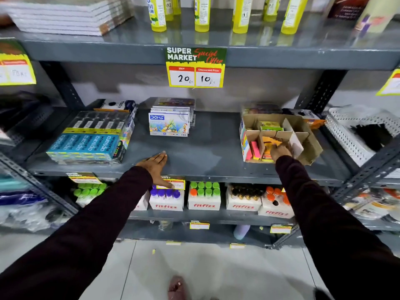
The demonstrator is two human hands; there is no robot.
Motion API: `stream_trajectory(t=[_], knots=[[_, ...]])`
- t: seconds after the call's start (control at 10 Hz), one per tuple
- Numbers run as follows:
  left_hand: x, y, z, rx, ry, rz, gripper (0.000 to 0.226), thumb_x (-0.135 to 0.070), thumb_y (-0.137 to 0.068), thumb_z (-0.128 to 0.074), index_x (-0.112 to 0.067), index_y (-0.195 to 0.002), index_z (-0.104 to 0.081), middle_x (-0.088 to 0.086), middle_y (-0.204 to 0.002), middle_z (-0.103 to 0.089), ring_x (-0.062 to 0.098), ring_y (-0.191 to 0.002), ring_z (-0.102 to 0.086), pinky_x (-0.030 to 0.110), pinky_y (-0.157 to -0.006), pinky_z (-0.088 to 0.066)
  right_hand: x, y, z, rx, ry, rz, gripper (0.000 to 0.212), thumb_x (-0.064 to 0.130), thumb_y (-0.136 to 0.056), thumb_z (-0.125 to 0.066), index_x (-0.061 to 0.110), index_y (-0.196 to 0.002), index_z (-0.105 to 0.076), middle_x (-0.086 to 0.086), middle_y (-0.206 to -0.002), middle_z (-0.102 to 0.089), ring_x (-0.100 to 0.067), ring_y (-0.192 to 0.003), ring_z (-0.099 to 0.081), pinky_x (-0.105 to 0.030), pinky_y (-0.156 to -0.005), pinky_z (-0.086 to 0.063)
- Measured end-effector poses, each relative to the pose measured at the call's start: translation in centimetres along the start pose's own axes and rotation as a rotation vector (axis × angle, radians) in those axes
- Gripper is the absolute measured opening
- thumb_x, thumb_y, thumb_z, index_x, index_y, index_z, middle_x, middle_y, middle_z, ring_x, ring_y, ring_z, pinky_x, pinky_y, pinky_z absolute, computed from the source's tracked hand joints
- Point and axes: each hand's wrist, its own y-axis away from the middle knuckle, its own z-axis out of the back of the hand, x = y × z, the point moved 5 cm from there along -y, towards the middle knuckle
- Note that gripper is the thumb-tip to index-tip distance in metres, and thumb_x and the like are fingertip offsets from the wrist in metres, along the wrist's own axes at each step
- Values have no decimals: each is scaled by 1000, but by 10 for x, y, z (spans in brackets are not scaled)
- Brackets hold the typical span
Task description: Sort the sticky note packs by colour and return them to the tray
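- A stack of blue pencil boxes [86, 146] sits at the left end of the grey shelf [205, 131], with clear pen packs lying on top of it.
- The left hand [154, 164] lies flat and open, palm down, on the bare front edge of the shelf, fingers together, gripping nothing.
- Behind it, well apart, a small stack of crayon boxes [169, 125] stands near the middle of the shelf, under a yellow price tag [195, 68] hanging from the shelf above.
- Further right, a cardboard tray [303, 135] with paper dividers rests on the shelf, tilted a little.
- A pink sticky note pack [255, 150] stands on edge in the tray's front-left compartment; a green pack [270, 126] lies in a compartment behind it.
- The right hand [280, 151] reaches into the front of the tray, its fingers closed around an orange sticky note pack [269, 141] in the compartment just beside the pink one.
- A white perforated basket [346, 135] lies at the far right.
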Motion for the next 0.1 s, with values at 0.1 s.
stream_trajectory(t=[0.1], knots=[[-21, 7, 19, -89, 3, -40, 111, -75, -71, -54, -9, -148, -5, 8, -160, 0, 23, -146, -11, 34, -118, -13, 11, 3, 9, 11, 36, 35, 56, 32, -101, -32, -2, -145, -29, -21, -149, -39, -35, -139, -35, -40, -118, -26]])
